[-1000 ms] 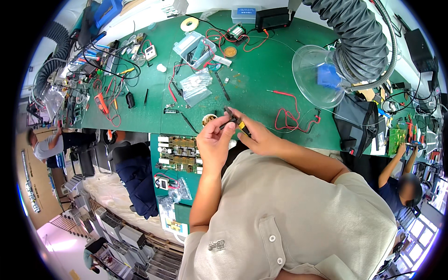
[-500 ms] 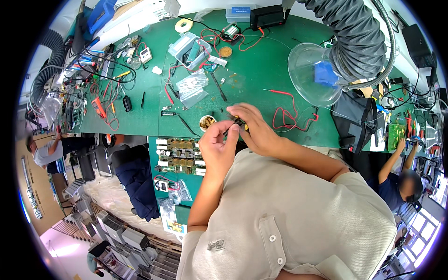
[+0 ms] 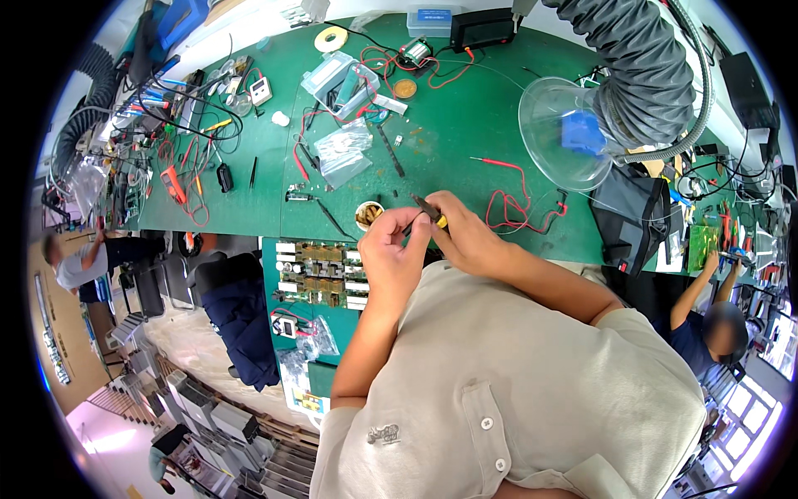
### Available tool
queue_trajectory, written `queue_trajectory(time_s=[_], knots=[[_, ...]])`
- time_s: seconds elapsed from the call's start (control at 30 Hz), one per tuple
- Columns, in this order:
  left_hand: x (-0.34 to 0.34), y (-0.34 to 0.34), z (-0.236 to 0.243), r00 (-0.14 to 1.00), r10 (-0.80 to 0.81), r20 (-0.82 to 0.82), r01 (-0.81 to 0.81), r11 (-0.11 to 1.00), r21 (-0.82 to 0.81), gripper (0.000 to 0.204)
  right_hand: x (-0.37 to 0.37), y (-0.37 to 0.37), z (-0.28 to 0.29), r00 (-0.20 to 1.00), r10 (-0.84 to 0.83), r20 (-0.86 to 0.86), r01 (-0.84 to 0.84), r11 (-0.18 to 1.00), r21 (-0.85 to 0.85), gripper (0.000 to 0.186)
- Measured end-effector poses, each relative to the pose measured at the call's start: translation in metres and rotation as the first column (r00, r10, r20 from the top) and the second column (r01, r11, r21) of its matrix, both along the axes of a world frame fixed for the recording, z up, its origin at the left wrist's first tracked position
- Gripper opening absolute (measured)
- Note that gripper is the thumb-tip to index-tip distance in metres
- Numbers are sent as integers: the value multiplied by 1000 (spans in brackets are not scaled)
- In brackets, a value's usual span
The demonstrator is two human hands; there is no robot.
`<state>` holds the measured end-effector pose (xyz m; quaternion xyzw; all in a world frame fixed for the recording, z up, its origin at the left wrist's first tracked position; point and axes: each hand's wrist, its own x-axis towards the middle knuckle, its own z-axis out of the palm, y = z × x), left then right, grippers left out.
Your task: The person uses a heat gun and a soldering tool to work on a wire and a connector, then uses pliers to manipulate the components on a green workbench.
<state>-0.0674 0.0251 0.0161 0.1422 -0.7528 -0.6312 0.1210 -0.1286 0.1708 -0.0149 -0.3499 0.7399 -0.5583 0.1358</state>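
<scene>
Both hands meet over the near edge of the green bench. My right hand (image 3: 474,237) is closed around small pliers (image 3: 429,209) with dark jaws and a yellow part at the grip; most of the handle is hidden in the palm. My left hand (image 3: 392,254) is closed in a pinch right beside the jaws, on something small and dark that the fingers mostly cover. Just beyond the left hand stands a small round tub (image 3: 368,214) with brownish pieces in it. A dark pen-like tool (image 3: 334,219) lies to its left.
Left of my body, a circuit board (image 3: 322,274) lies on a lower green surface. Plastic bags (image 3: 344,150), a clear box (image 3: 341,83) and red test leads (image 3: 519,195) lie farther off. A fume hose with a clear hood (image 3: 549,137) hangs at right. A co-worker (image 3: 706,333) works there.
My right hand has turned and its fingers have closed in, bringing the pliers' dark jaws into view pointing away from me. My left hand keeps its pinch in nearly the same place.
</scene>
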Motion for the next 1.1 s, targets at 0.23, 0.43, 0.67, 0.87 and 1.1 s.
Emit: queue_trajectory(time_s=[0.23,0.43,0.67,0.87,1.1], knots=[[-3,-2,2,999,-14,32,7,981,192,10,2,-5,16,977,-103,186,100,995,28,20],[-2,-3,-10,997,-49,61,31,963,267,15,-3,-6,-7,971,-130,200,108,987,115,19],[-4,-3,-18,997,-42,72,21,965,262,16,-6,-7,-20,965,-98,245,49,979,198,24],[-5,-8,-39,997,-17,76,-2,972,237,17,-11,-14,-29,958,-95,270,35,975,219,27],[-8,-8,-34,998,44,47,-32,973,-228,17,-14,-16,-47,942,-80,326,11,978,208,34]])
